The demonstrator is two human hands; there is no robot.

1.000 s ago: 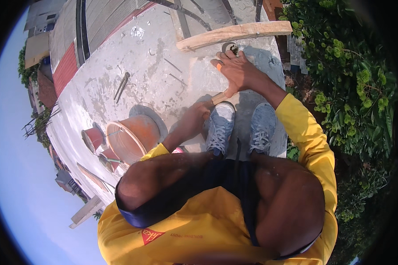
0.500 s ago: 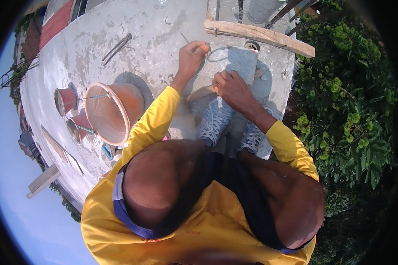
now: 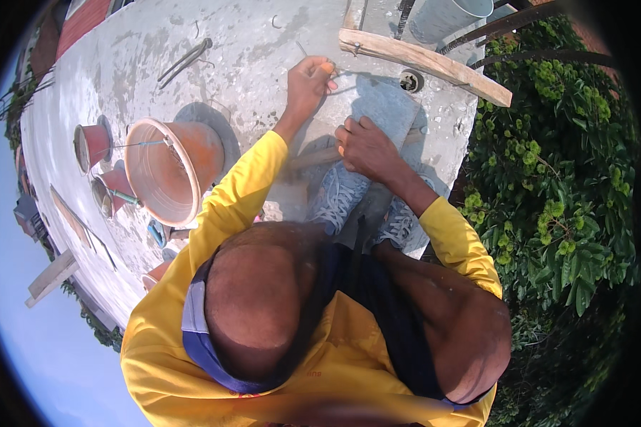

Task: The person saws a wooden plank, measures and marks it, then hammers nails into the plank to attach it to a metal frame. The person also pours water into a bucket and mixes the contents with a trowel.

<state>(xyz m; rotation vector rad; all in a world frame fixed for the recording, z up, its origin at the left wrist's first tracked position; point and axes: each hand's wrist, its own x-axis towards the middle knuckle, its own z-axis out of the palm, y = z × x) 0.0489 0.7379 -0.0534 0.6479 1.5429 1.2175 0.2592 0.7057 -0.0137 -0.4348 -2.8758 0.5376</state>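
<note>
- While both hands work low over the grey panel (image 3: 388, 99), which lies on the concrete floor (image 3: 256, 64) just ahead of the shoes (image 3: 343, 188), left hand (image 3: 308, 89) is near its far-left corner.
- Left fingers: bent inward, tips near each other. Held item, if any: cannot tell. Thin metal rod (image 3: 301, 48) shows just beyond; held or lying loose, unclear.
- Right hand (image 3: 369, 149): over panel's near edge, fingers curled. Grip and contact hidden, cannot tell.
- Wood stick (image 3: 317, 158) runs past the right hand, along the near side of the panel.
- Doing it well (my judgement): steady the panel with the right palm, weight low, no leaning toward the drop at right. Fine pieces want a fingertip pinch, left wrist loose. Knuckles clear of the wooden beam (image 3: 434, 67) and its nail (image 3: 357, 47).
- Shoes sit close to the hands; toes best clear of the panel.
- Writing: small red lettering (image 3: 313, 373) on the yellow shirt (image 3: 342, 341), too faint to read; red mark beside the fold, mostly hidden.
- Big orange bucket (image 3: 206, 160), pale bucket (image 3: 438, 21): no label readable.
</note>
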